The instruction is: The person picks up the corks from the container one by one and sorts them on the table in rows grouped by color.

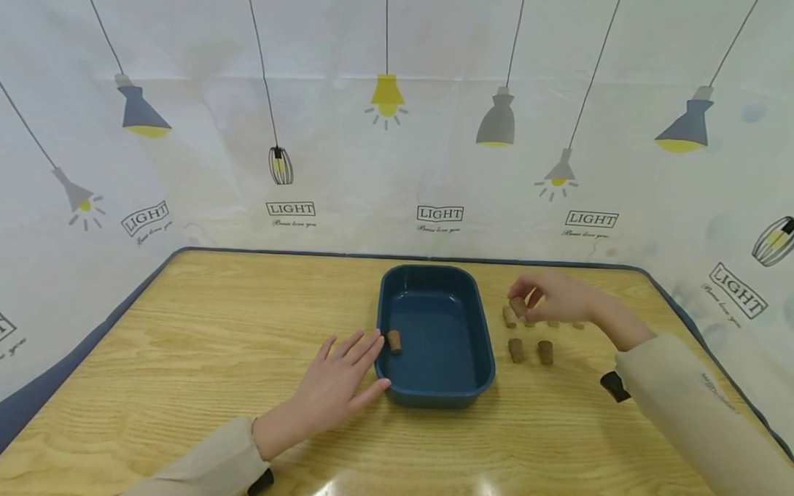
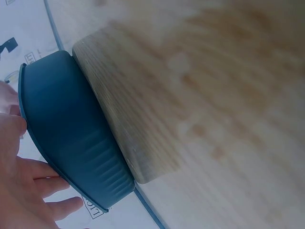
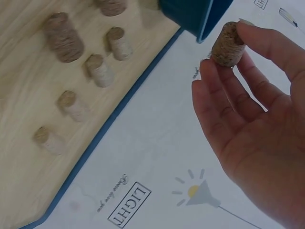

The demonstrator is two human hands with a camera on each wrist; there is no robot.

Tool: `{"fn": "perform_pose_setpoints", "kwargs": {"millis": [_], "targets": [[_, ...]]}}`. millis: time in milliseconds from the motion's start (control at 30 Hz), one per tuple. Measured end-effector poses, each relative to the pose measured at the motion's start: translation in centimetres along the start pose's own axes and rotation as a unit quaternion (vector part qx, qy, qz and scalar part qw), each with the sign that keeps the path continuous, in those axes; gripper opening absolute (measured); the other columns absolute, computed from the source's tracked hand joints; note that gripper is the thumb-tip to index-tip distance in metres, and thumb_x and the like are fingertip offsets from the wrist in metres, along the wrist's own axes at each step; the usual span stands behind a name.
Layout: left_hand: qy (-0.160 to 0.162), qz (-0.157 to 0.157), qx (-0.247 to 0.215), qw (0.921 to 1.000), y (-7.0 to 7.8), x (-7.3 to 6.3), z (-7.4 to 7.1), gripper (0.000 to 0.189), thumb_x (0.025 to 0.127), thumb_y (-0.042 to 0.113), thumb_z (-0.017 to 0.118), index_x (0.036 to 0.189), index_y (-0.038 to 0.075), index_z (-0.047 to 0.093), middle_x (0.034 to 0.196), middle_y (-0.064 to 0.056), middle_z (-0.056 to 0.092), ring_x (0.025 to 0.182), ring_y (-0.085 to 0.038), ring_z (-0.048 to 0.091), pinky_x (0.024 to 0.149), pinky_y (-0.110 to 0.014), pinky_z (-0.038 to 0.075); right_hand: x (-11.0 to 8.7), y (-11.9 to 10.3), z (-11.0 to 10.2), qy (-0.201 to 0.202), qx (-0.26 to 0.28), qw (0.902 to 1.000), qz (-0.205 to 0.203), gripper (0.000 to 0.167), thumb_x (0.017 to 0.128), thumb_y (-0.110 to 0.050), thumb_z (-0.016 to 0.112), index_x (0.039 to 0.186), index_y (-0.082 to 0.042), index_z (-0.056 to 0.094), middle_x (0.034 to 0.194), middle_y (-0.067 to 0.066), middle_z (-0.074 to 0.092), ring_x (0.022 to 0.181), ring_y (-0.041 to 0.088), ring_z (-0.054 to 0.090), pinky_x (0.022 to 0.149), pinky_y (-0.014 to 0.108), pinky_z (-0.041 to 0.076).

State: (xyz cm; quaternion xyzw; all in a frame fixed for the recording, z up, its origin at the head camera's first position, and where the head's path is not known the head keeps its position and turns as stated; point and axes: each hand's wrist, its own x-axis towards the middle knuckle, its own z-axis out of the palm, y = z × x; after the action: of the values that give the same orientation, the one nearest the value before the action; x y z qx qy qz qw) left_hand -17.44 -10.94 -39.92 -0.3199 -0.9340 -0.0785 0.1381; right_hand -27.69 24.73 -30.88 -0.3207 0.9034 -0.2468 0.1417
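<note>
A cork (image 1: 518, 306) is pinched between the thumb and fingertips of my right hand (image 1: 558, 297), over the table to the right of a dark blue plastic basin (image 1: 434, 400). The right wrist view shows this speckled brown cork (image 3: 228, 45) held with the other fingers spread loosely beneath. My left hand (image 1: 333, 386) rests its extended fingers at the basin's left rim; the left wrist view has the fingers along the rim of the basin (image 2: 71, 124). Inside the basin, one brown cork (image 1: 394, 342) lies near the left wall.
Right of the basin, two darker corks, a left one (image 1: 515, 351) and a right one (image 1: 546, 352), stand in front of a row of several paler corks (image 1: 509, 317), partly behind my right hand. The wooden table (image 1: 237, 308) ends at a lamp-printed backdrop (image 1: 348, 129).
</note>
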Motion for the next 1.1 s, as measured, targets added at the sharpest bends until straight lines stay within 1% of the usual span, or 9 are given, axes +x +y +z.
{"fn": "perform_pose_setpoints", "kwargs": {"millis": [133, 233, 467, 533, 733, 800, 1000, 1100], "targets": [[-0.002, -0.001, 0.0, 1.0, -0.1, 0.0, 0.1, 0.061, 0.091, 0.048, 0.037, 0.134, 0.005, 0.038, 0.138, -0.007, 0.032, 0.124, -0.026, 0.03, 0.094, -0.055, 0.021, -1.1, 0.6, 0.1, 0.01, -0.008, 0.9999, 0.004, 0.034, 0.079, -0.005, 0.062, 0.11, 0.003, 0.052, 0.103, 0.009, 0.055, 0.09, 0.026, 0.054, 0.073, 0.036, 0.045], [-0.003, -0.002, 0.002, 1.0, -0.1, 0.0, 0.2, 0.061, 0.091, 0.049, 0.036, 0.134, 0.005, 0.038, 0.138, -0.008, 0.033, 0.124, -0.026, 0.03, 0.094, -0.055, 0.021, -1.8, 1.2, 0.3, 0.018, -0.013, 0.9997, -0.001, 0.032, 0.08, -0.005, 0.061, 0.11, 0.003, 0.052, 0.102, 0.009, 0.055, 0.09, 0.026, 0.054, 0.074, 0.037, 0.044], [0.003, -0.002, -0.003, 1.0, -0.1, 0.0, 0.2, 0.061, 0.091, 0.048, 0.037, 0.135, 0.005, 0.038, 0.138, -0.008, 0.033, 0.124, -0.026, 0.03, 0.094, -0.054, 0.021, -3.5, 2.4, 0.5, 0.033, 0.002, 0.9994, -0.005, 0.029, 0.082, -0.005, 0.06, 0.11, 0.002, 0.052, 0.103, 0.012, 0.055, 0.09, 0.028, 0.054, 0.072, 0.035, 0.046], [0.004, -0.002, -0.003, 1.0, -0.1, -0.1, 0.2, 0.061, 0.091, 0.048, 0.037, 0.135, 0.005, 0.038, 0.138, -0.008, 0.033, 0.124, -0.026, 0.03, 0.094, -0.054, 0.021, -4.0, 2.8, 0.6, 0.036, 0.002, 0.9994, -0.001, 0.03, 0.083, -0.007, 0.06, 0.111, 0.002, 0.052, 0.104, 0.012, 0.054, 0.091, 0.027, 0.054, 0.073, 0.035, 0.046], [0.004, -0.002, -0.001, 1.0, -0.1, -0.1, 0.2, 0.061, 0.091, 0.048, 0.037, 0.134, 0.005, 0.038, 0.138, -0.008, 0.032, 0.125, -0.026, 0.03, 0.095, -0.054, 0.021, -5.4, 4.3, 1.2, 0.048, 0.008, 0.9988, -0.012, 0.032, 0.084, -0.007, 0.06, 0.113, 0.003, 0.051, 0.106, 0.014, 0.054, 0.09, 0.028, 0.054, 0.073, 0.036, 0.046], [0.002, -0.002, -0.001, 1.0, -0.1, -0.1, 0.2, 0.061, 0.091, 0.049, 0.036, 0.134, 0.005, 0.038, 0.138, -0.008, 0.033, 0.125, -0.026, 0.03, 0.095, -0.054, 0.02, -5.8, 4.9, 1.5, 0.052, 0.01, 0.9986, -0.009, 0.032, 0.083, -0.008, 0.061, 0.112, 0.002, 0.052, 0.106, 0.013, 0.054, 0.09, 0.028, 0.055, 0.072, 0.034, 0.046], [-0.003, -0.004, -0.004, 1.0, -0.1, -0.1, 0.1, 0.061, 0.091, 0.049, 0.036, 0.135, 0.005, 0.037, 0.139, -0.007, 0.031, 0.125, -0.026, 0.029, 0.096, -0.054, 0.019, -6.7, 6.3, 2.3, 0.068, 0.008, 0.9975, -0.016, 0.035, 0.082, -0.007, 0.063, 0.113, 0.003, 0.052, 0.105, 0.015, 0.056, 0.086, 0.027, 0.056, 0.069, 0.031, 0.047], [-0.003, -0.004, -0.002, 1.0, -0.1, -0.1, 0.1, 0.061, 0.091, 0.049, 0.036, 0.135, 0.005, 0.037, 0.139, -0.007, 0.031, 0.125, -0.026, 0.029, 0.095, -0.054, 0.02, -6.9, 6.9, 2.9, 0.077, 0.013, 0.9969, -0.013, 0.034, 0.082, -0.006, 0.062, 0.113, 0.005, 0.052, 0.104, 0.016, 0.055, 0.086, 0.028, 0.056, 0.069, 0.032, 0.047]]}}
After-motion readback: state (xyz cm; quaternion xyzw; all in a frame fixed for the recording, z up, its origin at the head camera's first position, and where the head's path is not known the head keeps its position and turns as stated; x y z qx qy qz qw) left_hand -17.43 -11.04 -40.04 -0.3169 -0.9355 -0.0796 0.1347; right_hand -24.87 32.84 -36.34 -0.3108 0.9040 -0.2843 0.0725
